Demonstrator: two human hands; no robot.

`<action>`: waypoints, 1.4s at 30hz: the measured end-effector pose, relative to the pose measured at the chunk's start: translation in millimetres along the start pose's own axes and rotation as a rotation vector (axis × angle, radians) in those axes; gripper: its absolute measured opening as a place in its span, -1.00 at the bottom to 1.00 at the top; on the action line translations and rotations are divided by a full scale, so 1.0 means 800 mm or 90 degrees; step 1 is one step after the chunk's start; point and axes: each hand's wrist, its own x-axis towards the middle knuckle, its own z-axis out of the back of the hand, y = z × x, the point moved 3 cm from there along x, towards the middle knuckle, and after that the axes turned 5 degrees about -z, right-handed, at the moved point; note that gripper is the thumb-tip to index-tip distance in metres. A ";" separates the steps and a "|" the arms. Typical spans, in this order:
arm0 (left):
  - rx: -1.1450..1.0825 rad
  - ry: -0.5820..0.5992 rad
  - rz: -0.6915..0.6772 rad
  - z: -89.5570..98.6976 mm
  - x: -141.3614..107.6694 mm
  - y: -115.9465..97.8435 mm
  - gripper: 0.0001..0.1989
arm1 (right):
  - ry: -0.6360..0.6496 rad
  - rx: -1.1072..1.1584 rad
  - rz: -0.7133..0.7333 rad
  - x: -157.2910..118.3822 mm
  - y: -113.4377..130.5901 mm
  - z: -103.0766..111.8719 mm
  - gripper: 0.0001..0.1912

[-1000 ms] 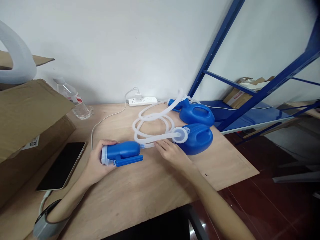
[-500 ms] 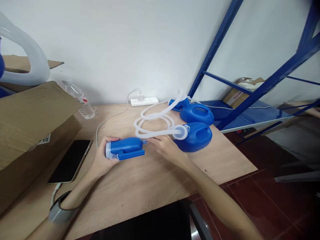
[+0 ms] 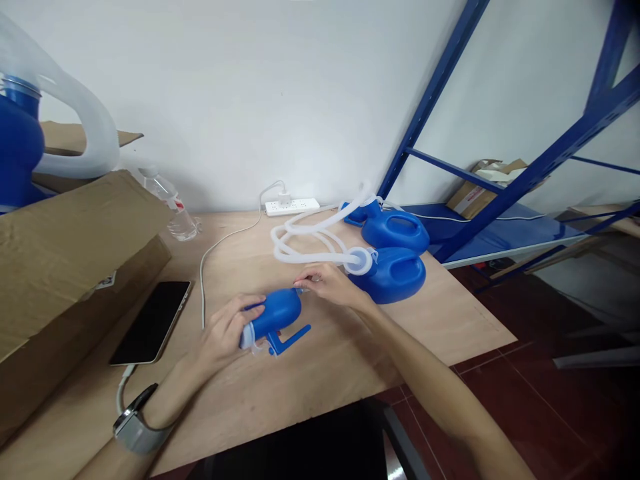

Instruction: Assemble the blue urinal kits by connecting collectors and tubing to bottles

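Observation:
My left hand (image 3: 227, 330) is wrapped round a blue plastic cup-shaped piece (image 3: 281, 311), held tilted above the table. It has a translucent rim at the left end and a blue hinged arm (image 3: 295, 339) sticking out below. With fingers pinched, my right hand (image 3: 325, 280) grips a small clear fitting (image 3: 301, 291) at the narrow right end of this piece. Just beyond my right hand lies a blue jug (image 3: 397, 277) with a white collar. A coiled translucent hose (image 3: 310, 257) runs to that collar. Another blue jug (image 3: 395, 230) lies behind it.
A cardboard box (image 3: 75, 267) stands at left, with another blue jug (image 3: 17, 147) and thick hose (image 3: 100, 140) above it. A phone (image 3: 153, 323), a water bottle (image 3: 175, 207) and a power strip (image 3: 293, 206) rest on the table (image 3: 310, 380). Blue shelving (image 3: 500, 233) is at right.
The blue cup-shaped piece has moved right and nearer to me, tilting upward at its right end. Its hinged arm has swung away from the body. My left fingers now lie over its top.

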 end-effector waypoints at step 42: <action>-0.005 -0.119 0.140 0.003 0.009 0.011 -0.50 | -0.240 -0.124 -0.085 -0.068 -0.009 -0.035 -0.65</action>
